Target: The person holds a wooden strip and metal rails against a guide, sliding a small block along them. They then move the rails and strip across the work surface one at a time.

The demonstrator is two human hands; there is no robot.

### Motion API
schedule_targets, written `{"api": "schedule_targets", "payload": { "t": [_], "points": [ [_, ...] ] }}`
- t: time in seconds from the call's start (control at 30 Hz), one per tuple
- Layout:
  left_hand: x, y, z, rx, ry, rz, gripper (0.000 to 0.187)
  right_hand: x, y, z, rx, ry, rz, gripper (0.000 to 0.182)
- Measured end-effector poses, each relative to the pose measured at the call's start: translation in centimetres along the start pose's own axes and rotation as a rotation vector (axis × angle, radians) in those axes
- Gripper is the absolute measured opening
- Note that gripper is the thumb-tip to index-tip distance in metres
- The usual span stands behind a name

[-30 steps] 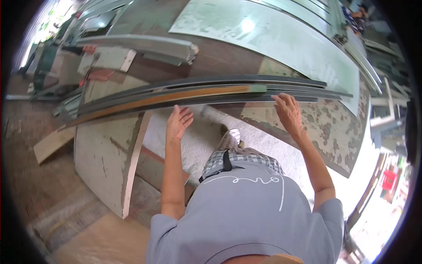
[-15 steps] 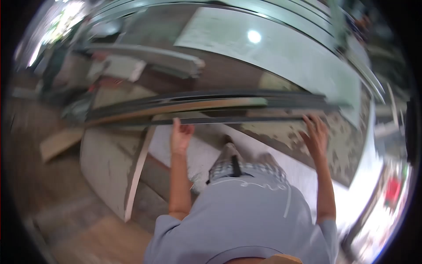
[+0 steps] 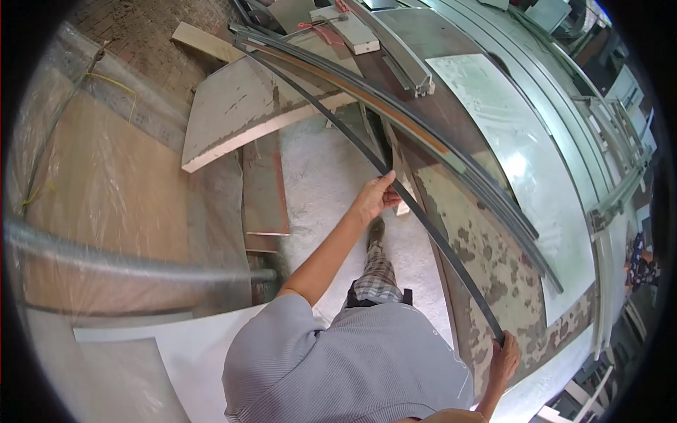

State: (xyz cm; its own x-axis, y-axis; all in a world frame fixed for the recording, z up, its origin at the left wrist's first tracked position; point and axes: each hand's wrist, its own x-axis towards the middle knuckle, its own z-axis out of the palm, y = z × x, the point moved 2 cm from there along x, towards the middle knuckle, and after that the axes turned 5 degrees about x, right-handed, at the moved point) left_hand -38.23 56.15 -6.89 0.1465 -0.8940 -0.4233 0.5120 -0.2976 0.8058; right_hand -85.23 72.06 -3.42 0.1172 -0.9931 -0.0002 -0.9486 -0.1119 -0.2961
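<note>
A long, thin dark strip (image 3: pixel 451 255) crosses in front of me, running from upper left to lower right. My left hand (image 3: pixel 377 197) pinches it near its middle, thumb on top. My right hand (image 3: pixel 505 358) is closed around its near right end. Beyond it, several dark strips (image 3: pixel 486 199) and one orange-brown strip (image 3: pixel 374 104) lie side by side, apart from my hands. They rest across a stained, patchy board (image 3: pixel 476 250) and a pale thick board (image 3: pixel 240 95). The far end of the held strip lies close to the bundle over the pale board.
A large white sheet (image 3: pixel 522 134) and a metal profile (image 3: pixel 398 53) lie on the far side. At left a grey pipe (image 3: pixel 141 255) juts out before a plastic-covered wooden panel (image 3: pixel 106 176). A white sheet (image 3: pixel 204 345) is at my left side. Pale floor (image 3: pixel 317 176) shows below.
My view has swung round to the left. The strip, roughly level across the view before, now runs diagonally. My right hand, partly spread before, is now closed on the strip's end.
</note>
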Motion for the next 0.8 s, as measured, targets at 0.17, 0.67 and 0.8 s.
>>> {"api": "schedule_targets", "payload": {
  "t": [0.17,0.67,0.8],
  "points": [
    [-7.3,-6.9,4.8,0.032,-0.020,-0.064,0.033,-9.5,6.7,-1.4,0.056,-0.017,0.019,0.035],
    [-23.2,-17.4,12.3,0.132,-0.223,-0.257,0.048,-31.7,20.4,2.3,0.192,-0.034,0.206,0.033],
    [-25.9,-20.5,14.7,0.216,-0.211,-0.225,0.056,-37.9,28.1,7.8,0.324,0.013,0.284,0.033]
  ]
}}
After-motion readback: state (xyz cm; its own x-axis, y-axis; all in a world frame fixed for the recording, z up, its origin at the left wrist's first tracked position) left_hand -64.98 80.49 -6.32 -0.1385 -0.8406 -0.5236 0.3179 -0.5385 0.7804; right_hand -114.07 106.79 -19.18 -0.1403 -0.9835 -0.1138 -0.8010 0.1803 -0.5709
